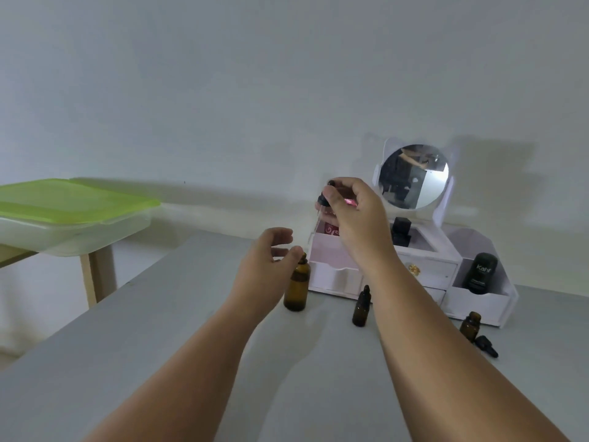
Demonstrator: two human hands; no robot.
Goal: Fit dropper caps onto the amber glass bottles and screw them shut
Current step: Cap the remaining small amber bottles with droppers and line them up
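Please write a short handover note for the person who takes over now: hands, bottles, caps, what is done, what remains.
Right hand pinches a dropper cap, pipette hanging down, held above and slightly right of the big bottle.
Left hand is open beside that bottle's neck, not gripping it.
Done: the small bottle in the middle is capped.
Left: cap the big bottle, then the open bottle on the right; its loose cap lies beside it on the table.
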